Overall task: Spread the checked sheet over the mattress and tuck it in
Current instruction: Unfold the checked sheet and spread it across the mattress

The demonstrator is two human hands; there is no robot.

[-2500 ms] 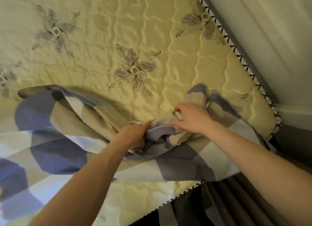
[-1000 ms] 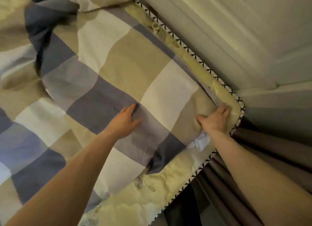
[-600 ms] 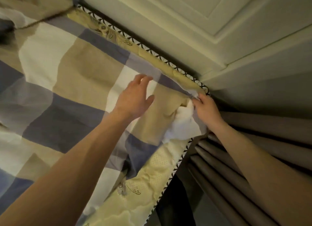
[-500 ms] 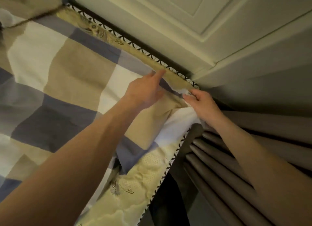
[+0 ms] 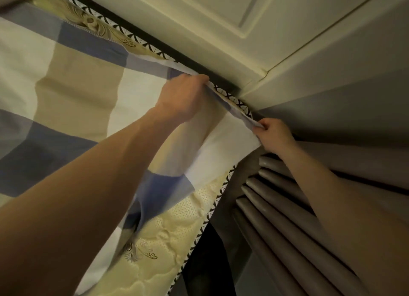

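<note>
Head view, far corner of the bed. Our left hand [image 5: 183, 96] has its fingers curled over the hem of the checked sheet [image 5: 77, 81], gripping it at the far edge of the mattress [image 5: 177, 233]. Our right hand [image 5: 275, 134] pinches the sheet's corner between thumb and fingers, right at the mattress corner. Hem drawn taut between the two hands, lying along the patterned piping [image 5: 238, 101].

Progress, as we judge it: spreading looks mostly done on this part. The sheet lies flat across the top with few creases. Not done: the corner sits on top of the mattress, nothing tucked under. A wedge of quilted mattress shows bare along the near right side, and a narrow strip shows bare along the far edge, up left. The sheet needs pulling over both edges here, then tucking. Rest of the bed is out of frame; we cannot say how it stands.

Surroundings: a cream panelled surface [image 5: 221, 19], door or wardrobe, we cannot tell which, runs close along the far edge, with only a dark slot [image 5: 143, 36] between. A grey wall [image 5: 354, 92] meets it at the corner. A pleated brown curtain [image 5: 287, 218] hangs just beside the right edge.

In the way: the slot looks tight for a hand pushing fabric down, and curtain folds may catch in the side tuck.
</note>
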